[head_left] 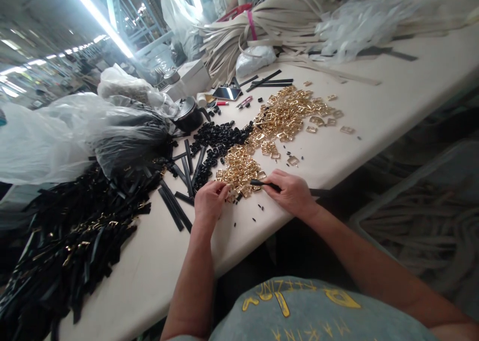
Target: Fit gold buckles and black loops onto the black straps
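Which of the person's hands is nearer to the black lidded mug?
Left. The left hand is on the person's side of the black lidded mug; the right hand is farther off, toward the person and well to the right.

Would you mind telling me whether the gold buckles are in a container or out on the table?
Out: the gold buckles lie loose in heaps on the pale tabletop, some lying apart.

Beside the gold buckle pile (280,116), what the left hand (209,201) may pinch cannot be seen; the right hand (291,191) covers one end of a slim black piece (258,182). Left of the pile, black straps (93,233) run past the view's edge; right of it, pale strips (430,226) blur in shadow, likewise cut off.
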Motion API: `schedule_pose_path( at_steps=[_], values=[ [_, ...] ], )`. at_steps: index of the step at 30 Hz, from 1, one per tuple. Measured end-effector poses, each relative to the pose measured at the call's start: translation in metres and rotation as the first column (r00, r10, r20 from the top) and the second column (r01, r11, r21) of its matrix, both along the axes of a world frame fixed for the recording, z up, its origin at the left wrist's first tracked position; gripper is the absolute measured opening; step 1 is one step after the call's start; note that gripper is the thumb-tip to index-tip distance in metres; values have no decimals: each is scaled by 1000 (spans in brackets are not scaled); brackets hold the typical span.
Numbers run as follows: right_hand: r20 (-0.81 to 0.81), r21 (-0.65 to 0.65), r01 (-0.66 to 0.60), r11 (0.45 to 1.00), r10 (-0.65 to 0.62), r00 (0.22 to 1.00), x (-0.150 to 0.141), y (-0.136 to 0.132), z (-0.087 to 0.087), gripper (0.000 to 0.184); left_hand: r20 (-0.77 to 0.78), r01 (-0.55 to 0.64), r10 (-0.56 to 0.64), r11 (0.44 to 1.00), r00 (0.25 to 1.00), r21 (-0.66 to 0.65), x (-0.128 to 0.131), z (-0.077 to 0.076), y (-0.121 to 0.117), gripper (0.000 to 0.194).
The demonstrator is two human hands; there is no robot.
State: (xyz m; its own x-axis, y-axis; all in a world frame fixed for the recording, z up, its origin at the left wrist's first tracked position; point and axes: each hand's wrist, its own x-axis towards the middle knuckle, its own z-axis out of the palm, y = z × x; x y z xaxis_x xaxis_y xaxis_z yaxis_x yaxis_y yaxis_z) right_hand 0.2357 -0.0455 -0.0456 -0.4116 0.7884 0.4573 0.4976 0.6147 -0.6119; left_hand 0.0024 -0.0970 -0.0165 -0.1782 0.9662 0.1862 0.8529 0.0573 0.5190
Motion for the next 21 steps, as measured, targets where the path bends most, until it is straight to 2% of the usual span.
schedule_pose_path(
  at_steps=[4, 7, 9, 11, 13, 15, 18, 21],
  values=[
    [-4, -11, -6, 1000, 6, 1000, 0, 0, 1, 10, 124, -45, 37, 997, 992, 63, 1, -2, 3, 13],
    [-36, -46, -28, 999, 27, 999, -2, 1, 2, 9, 340, -131, 93, 987, 936, 89, 2, -4, 4, 16],
    [-63, -71, -51, 996, 47, 997, -5, 0, 4, 9, 559, -188, 124, 980, 820, 59, 1, -3, 6, 23],
    [-118, -101, -86, 991, 74, 990, -9, -1, 7, 8, 749, -209, 140, 978, 647, -2, 1, -2, 7, 30],
    [-204, -140, -153, 978, 122, 971, -15, -4, 12, 8, 866, -203, 152, 977, 477, -60, 1, -1, 9, 36],
    [-274, -167, -218, 962, 167, 947, -21, -7, 18, 7, 925, -181, 146, 980, 352, -85, 3, 1, 9, 38],
    [-274, -153, -231, 961, 183, 944, -29, -11, 28, 7, 963, -134, 122, 987, 241, -91, 7, 3, 7, 37],
    [-222, -98, -166, 981, 141, 965, -33, -12, 34, 9, 974, -81, 130, 990, 187, -117, 13, 5, 5, 36]
  ],
)
